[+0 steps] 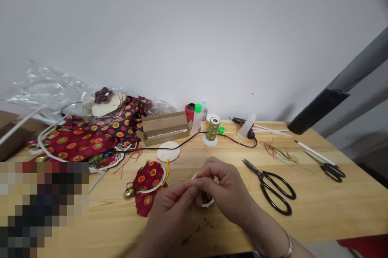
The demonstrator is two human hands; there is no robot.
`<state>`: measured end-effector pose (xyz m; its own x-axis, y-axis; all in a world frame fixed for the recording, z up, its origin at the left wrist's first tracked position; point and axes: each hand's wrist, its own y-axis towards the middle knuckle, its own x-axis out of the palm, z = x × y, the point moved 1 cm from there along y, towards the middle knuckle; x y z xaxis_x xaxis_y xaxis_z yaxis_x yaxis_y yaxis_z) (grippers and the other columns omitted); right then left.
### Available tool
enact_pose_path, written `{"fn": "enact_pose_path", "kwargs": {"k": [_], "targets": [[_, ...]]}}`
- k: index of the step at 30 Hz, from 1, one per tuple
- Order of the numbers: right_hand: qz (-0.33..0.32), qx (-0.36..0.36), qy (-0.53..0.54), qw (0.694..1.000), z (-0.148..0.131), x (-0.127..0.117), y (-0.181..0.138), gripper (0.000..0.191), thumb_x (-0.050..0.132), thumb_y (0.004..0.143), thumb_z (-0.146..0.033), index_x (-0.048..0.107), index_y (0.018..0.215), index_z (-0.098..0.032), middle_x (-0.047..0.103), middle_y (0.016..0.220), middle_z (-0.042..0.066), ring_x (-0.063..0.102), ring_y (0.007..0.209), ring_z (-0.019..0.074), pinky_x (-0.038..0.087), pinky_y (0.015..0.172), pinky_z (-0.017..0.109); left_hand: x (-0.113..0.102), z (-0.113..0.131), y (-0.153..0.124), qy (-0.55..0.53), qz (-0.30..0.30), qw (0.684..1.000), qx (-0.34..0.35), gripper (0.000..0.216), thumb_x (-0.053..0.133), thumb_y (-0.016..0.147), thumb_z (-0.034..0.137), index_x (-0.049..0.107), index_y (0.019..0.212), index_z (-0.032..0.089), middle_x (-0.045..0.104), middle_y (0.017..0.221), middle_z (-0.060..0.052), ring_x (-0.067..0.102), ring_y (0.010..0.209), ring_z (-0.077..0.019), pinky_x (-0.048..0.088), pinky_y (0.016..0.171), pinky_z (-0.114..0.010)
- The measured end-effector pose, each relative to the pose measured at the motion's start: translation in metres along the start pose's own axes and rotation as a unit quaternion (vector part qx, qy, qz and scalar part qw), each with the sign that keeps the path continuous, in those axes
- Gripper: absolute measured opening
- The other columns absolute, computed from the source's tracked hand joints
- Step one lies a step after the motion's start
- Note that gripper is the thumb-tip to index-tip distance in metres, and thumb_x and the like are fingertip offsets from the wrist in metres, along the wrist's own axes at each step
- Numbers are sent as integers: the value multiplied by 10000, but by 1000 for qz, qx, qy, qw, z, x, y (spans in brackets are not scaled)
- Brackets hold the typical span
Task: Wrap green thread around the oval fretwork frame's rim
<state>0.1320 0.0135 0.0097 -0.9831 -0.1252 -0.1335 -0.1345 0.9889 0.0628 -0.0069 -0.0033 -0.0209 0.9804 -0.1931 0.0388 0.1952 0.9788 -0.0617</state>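
Observation:
My left hand (174, 205) and my right hand (226, 187) meet over the near middle of the wooden table (318, 205). Together they pinch a small white-rimmed round piece (205, 200) with dark red fabric inside; most of it is hidden by my fingers. Just left of my hands lies a red patterned fabric piece in a white ring (148, 183) with a small brass bell (129, 192) and a yellow cord. Whether a needle or thread is in my fingers cannot be told.
Large black scissors (273, 187) lie right of my hands, small ones (329, 168) farther right. Behind stand a spool of green-gold thread (212, 129), bottles (197, 118), a glue gun (244, 125), a cardboard box (165, 129), a white disc (168, 151), and red patterned cloth (87, 135).

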Motion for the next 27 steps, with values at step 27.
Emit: {"fn": "enact_pose_path", "kwargs": {"k": [27], "targets": [[259, -75, 24, 963, 9, -93, 13, 223, 632, 776, -323, 533, 635, -181, 444, 605, -44, 370, 583, 105, 295, 558, 235, -2, -9, 9, -88, 19, 992, -86, 174, 685, 726, 327, 730, 684, 164, 586, 561, 7, 487, 574, -121, 372, 569, -213]]}}
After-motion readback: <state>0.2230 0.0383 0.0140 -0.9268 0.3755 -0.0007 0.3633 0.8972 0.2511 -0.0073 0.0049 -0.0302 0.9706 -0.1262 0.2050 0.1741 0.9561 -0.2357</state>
